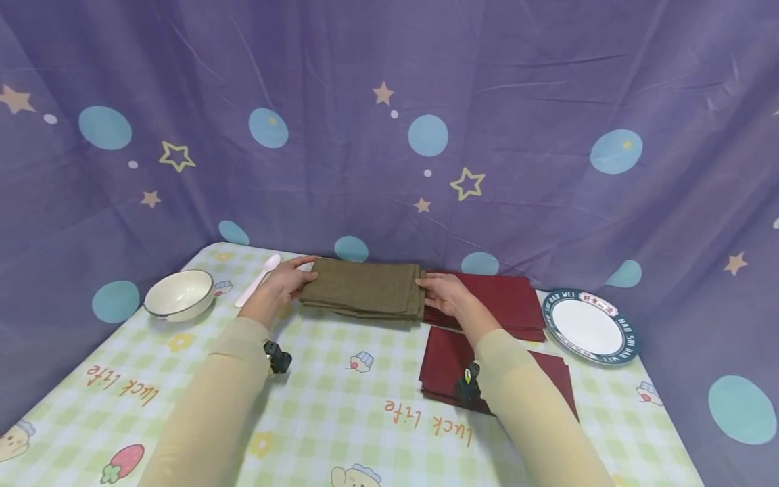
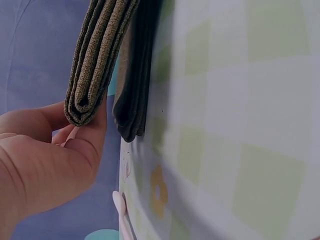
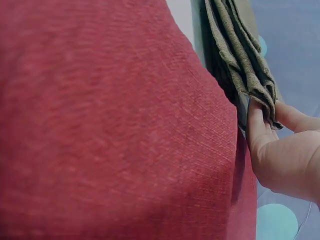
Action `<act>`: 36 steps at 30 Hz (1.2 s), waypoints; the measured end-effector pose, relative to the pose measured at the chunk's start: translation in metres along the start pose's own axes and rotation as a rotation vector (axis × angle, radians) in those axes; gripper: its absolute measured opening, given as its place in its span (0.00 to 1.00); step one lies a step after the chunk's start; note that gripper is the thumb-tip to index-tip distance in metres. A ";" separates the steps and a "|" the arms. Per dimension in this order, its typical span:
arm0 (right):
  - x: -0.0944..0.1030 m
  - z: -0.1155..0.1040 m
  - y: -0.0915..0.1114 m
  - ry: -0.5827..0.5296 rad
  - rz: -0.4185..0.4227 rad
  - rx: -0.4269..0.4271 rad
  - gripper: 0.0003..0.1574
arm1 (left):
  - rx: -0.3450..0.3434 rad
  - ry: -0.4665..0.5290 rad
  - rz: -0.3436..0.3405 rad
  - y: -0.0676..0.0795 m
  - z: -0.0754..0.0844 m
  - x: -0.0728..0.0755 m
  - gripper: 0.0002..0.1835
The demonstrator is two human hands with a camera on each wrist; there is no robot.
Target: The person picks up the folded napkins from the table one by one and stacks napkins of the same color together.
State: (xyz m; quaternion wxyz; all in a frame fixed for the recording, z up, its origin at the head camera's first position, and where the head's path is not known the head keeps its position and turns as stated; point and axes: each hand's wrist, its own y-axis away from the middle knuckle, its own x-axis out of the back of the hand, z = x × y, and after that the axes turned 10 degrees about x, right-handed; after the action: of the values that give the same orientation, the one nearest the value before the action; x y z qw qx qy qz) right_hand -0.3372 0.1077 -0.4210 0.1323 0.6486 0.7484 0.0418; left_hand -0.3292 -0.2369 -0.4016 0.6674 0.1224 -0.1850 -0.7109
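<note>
A folded olive-green cloth [image 1: 365, 285] is held by its two short ends at the back of the table. My left hand [image 1: 289, 279] pinches its left end between thumb and fingers, and my right hand [image 1: 446, 291] pinches the right end. From the left wrist, the layered edge of this olive cloth [image 2: 95, 65] stands a little apart from another folded cloth [image 2: 132, 95] lying on the table beneath it. Just right of the right hand lies a folded dark red cloth [image 1: 505, 301]; a second red cloth [image 1: 441, 362] sits nearer, under the right forearm, which partly hides it.
A cream bowl [image 1: 180, 295] stands at the left edge, with a pale pink spoon [image 1: 258, 281] beside the left hand. A white plate with a dark green rim [image 1: 550, 308] lies at the right. Behind the checked tablecloth [image 1: 322, 406] hangs a purple curtain [image 1: 341, 196].
</note>
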 end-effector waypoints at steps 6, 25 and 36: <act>-0.004 -0.002 -0.005 0.007 0.020 -0.001 0.41 | 0.013 0.005 0.063 -0.010 0.001 -0.004 0.34; -0.017 -0.001 -0.018 -0.045 0.142 0.063 0.35 | 0.009 0.044 0.217 -0.020 0.000 -0.006 0.27; -0.024 -0.007 -0.020 -0.050 0.226 0.071 0.28 | -0.008 0.020 0.295 -0.019 -0.003 -0.008 0.25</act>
State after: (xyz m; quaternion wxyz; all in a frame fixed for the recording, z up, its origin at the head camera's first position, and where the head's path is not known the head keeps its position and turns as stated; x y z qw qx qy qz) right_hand -0.3552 0.0814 -0.4159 0.1226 0.7338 0.6681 0.0138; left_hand -0.3448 -0.2289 -0.4128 0.7669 0.0982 -0.1913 -0.6047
